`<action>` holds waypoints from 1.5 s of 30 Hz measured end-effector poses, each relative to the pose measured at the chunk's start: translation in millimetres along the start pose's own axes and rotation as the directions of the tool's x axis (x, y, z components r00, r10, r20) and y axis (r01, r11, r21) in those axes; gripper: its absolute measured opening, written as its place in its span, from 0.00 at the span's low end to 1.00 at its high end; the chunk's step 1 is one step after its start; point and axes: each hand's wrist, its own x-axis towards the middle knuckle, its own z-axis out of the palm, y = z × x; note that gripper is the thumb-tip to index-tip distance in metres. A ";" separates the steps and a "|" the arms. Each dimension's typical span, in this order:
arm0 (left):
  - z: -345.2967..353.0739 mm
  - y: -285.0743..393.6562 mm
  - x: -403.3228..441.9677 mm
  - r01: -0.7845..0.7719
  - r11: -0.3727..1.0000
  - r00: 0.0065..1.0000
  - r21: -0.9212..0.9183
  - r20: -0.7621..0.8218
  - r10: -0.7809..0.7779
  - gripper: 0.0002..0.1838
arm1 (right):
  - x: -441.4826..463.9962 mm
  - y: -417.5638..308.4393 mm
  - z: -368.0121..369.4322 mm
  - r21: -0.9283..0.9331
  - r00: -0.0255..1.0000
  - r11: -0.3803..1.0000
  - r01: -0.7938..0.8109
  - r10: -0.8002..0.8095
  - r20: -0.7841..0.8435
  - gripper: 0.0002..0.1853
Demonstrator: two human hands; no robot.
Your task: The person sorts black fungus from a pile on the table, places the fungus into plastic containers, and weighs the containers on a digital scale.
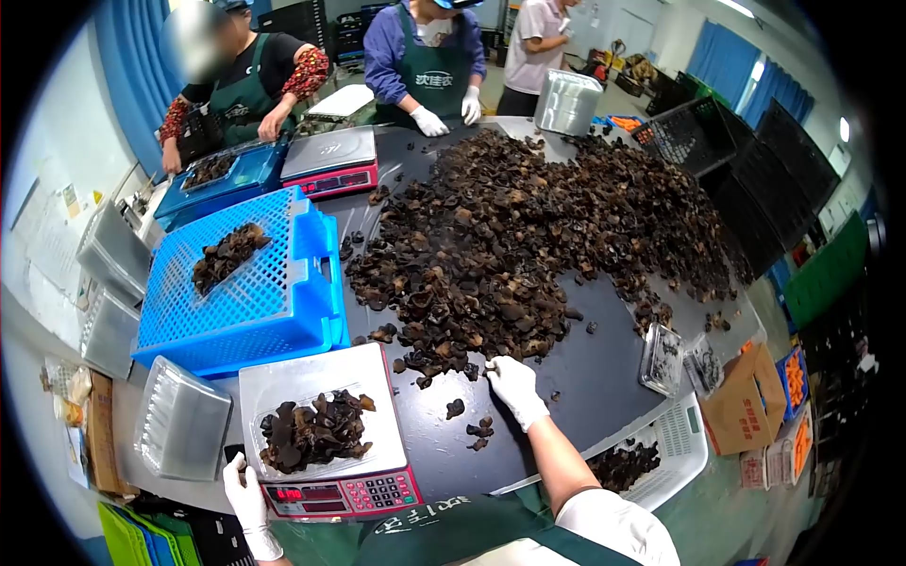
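Observation:
My left hand, in a white glove, is beside the front left corner of a red digital scale, its fingers apart. On the scale's metal plate, a clear plastic tray bears a heap of dark wood ear mushrooms. My right hand, also gloved, reaches to the near edge of a large wood ear pile on the dark table. Its fingers are drawn together, and whatever is between them is hidden. A few loose mushrooms lie between this hand and the scale.
A blue crate left of the pile has a filled tray on top. Stacked clear trays stand at left. Two co-workers stand across the table near a second scale. A white basket sits below the right edge.

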 end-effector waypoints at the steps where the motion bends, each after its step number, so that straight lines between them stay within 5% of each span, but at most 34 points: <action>1: -1.1 0.9 -1.5 0.008 1.000 1.000 0.001 -0.013 -0.008 0.17 | 0.0 -4.8 -6.6 0.055 1.000 0.998 -0.023 0.022 0.008 0.09; 5: 1.7 14.5 -7.0 -0.065 0.998 0.996 0.011 -0.067 0.066 0.16 | -10.1 -71.7 -34.1 0.672 0.995 0.740 0.010 -0.074 0.067 0.08; 7: 2.5 20.4 -5.3 -0.092 0.995 0.994 0.034 -0.058 0.094 0.16 | -19.2 -117.8 -40.5 0.709 0.959 0.703 0.063 -0.238 0.151 0.08; 8: 6.1 16.7 -3.7 -0.189 0.981 0.977 0.034 -0.091 0.191 0.16 | -23.5 -147.0 -54.3 0.639 0.917 0.736 0.226 -0.382 0.116 0.07; 11: 4.4 24.9 -4.6 -0.139 0.990 0.984 0.029 -0.112 0.141 0.16 | -30.2 -184.0 -38.4 0.457 0.717 0.627 0.631 -0.696 -0.035 0.09; 15: -5.7 12.7 -9.6 -0.066 0.998 0.982 0.023 -0.178 0.069 0.16 | -33.5 -192.3 -29.0 0.439 0.747 0.672 0.596 -0.665 0.005 0.11; 17: -14.4 4.1 -12.7 -0.050 0.998 0.976 0.041 -0.209 0.057 0.15 | -33.8 -178.1 -37.2 0.637 0.852 0.673 0.376 -0.521 0.047 0.12; 22: -23.5 -14.1 -15.5 -0.055 0.998 0.955 0.001 -0.293 0.053 0.14 | -41.2 -145.5 -62.7 0.666 0.941 0.741 0.090 -0.283 0.187 0.10; 27: -15.8 0.6 -9.9 -0.053 0.994 0.965 0.092 -0.250 0.074 0.14 | -60.4 -121.6 -48.2 0.630 0.900 0.769 -0.111 -0.191 0.392 0.13; 31: -1.7 10.3 -10.1 -0.058 0.990 0.995 0.126 -0.075 0.068 0.14 | -67.8 -140.4 -40.1 0.668 0.799 0.650 -0.363 -0.151 0.582 0.22; 33: 8.5 6.5 -11.3 -0.142 0.972 0.988 0.188 -0.029 0.150 0.15 | -68.4 -156.5 -37.8 0.668 0.756 0.655 -0.354 -0.220 0.617 0.28; 35: 7.5 20.4 -11.5 -0.056 0.976 0.998 0.209 0.031 0.051 0.14 | -68.2 -173.4 -36.6 0.598 0.741 0.756 -0.268 -0.235 0.629 0.30; 37: 14.2 4.4 -7.2 -0.231 0.971 0.973 0.064 0.036 0.229 0.14 | -65.6 -176.3 -26.4 0.598 0.713 0.734 -0.321 -0.228 0.663 0.31; 39: 9.1 22.0 -13.2 0.167 0.976 0.960 -0.138 0.248 -0.129 0.16 | -65.8 -183.0 -25.1 0.640 0.724 0.688 -0.343 -0.240 0.646 0.29; 45: 19.7 18.7 -16.4 0.347 0.787 0.925 -0.510 0.326 -0.197 0.15 | -67.1 -169.3 2.6 0.744 0.830 0.592 -0.310 -0.212 0.515 0.27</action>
